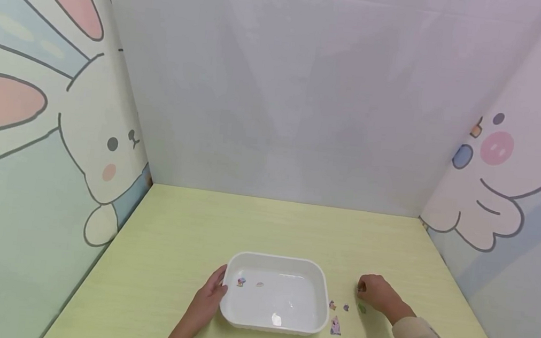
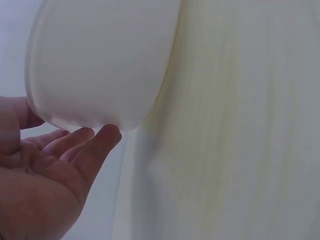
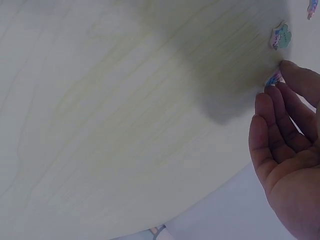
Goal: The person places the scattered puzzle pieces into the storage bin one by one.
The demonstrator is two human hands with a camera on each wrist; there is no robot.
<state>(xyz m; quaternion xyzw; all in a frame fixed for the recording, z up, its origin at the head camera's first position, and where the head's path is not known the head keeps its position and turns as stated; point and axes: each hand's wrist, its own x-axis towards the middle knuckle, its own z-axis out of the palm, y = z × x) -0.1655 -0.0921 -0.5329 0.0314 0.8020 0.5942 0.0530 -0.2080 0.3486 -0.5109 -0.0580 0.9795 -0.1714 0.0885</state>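
Note:
A white rectangular tub (image 1: 272, 330) sits on the table. My left hand (image 1: 205, 303) holds its left end; in the left wrist view the thumb is at the rim and the fingertips (image 2: 111, 134) press the outer wall. To the right of the tub, my right hand (image 1: 380, 294) pinches a small colourful sticker-like piece (image 3: 274, 79) between thumb and fingertips, low over the table. Whether it still touches the table I cannot tell. Close to that hand lies a green piece (image 1: 362, 308). Inside the tub are a colourful piece (image 1: 241, 282) and a pale one (image 1: 260, 284).
Between the tub and my right hand lie a pink piece (image 1: 336, 325) and two smaller ones, an orange-purple piece (image 1: 332, 305) and a purple piece (image 1: 346, 307). Walls with cartoon prints flank the pale yellow table (image 1: 275, 226), and a grey-white backdrop (image 1: 277, 94) stands behind it.

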